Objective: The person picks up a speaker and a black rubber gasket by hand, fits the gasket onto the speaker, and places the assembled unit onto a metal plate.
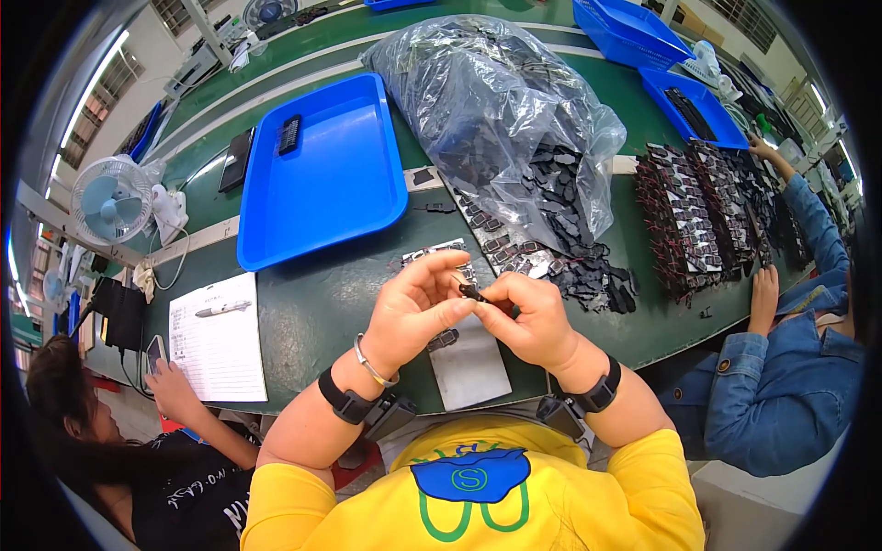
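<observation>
Left hand (415,308): I see it curled closed, thumb and fingertips pinching one end of a small black plastic clip-like part (470,293). Silver bangle and black wrist strap below it.

Right hand (531,320): also closed, pinching the other end of the same part. The part sits between the two hands, held above the near edge of the green table (312,303), over a grey flat metal plate (470,367).

Risks, as I judge them: the part is tiny and held only by fingertips, so a slip would drop it onto the plate or off the table edge into the lap. Uneven pressure from the two hands could bend or snap it.

Outward: a row of small framed black parts (501,246) lies just beyond the hands. Behind it, a clear plastic bag full of dark parts (501,101), its contents spilling toward a loose black pile (597,274). Left of that, a blue plastic tray (326,170). Near left, a white paper form with a pen (219,342).

Hard to make out: the part's exact shape, since fingers cover most of it. The bag's contents blur through the film. People to either side are cut off by the rim.
</observation>
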### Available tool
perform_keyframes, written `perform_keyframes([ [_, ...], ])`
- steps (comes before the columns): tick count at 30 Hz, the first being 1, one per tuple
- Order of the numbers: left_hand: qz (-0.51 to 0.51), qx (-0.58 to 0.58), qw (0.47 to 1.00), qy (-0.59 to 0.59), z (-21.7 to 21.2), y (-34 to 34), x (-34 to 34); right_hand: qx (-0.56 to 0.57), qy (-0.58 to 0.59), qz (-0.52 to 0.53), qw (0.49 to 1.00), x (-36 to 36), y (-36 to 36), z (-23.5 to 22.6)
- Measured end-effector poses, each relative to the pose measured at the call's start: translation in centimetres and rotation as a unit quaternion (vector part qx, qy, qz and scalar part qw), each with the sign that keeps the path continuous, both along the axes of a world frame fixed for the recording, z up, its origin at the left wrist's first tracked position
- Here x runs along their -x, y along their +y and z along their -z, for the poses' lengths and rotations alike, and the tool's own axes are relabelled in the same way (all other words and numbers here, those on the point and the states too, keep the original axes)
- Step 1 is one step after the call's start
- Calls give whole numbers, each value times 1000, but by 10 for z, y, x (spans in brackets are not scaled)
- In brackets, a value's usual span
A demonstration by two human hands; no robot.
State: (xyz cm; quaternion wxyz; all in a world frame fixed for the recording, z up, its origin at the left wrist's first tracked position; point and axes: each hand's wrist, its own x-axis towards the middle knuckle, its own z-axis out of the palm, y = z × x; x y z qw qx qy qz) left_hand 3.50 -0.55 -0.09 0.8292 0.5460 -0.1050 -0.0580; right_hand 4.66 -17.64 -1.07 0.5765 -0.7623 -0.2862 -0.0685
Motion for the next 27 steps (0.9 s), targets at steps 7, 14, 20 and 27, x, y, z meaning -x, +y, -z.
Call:
perform_keyframes([
  [7, -12, -24, 999, 46, 15, 10, -5, -82, 104, -40, 990, 1, 3, -1],
  [14, 4, 108, 976, 187, 14, 15, -11, -29, 136, -58, 989, -1, 2, 1],
  [20, 45, 159, 958, 235, 20, 17, -11, -37, 137, -65, 988, -1, 3, 4],
  [27, -14, -43, 996, 77, 10, 4, 1, -26, 166, -58, 984, -1, -2, 6],
])
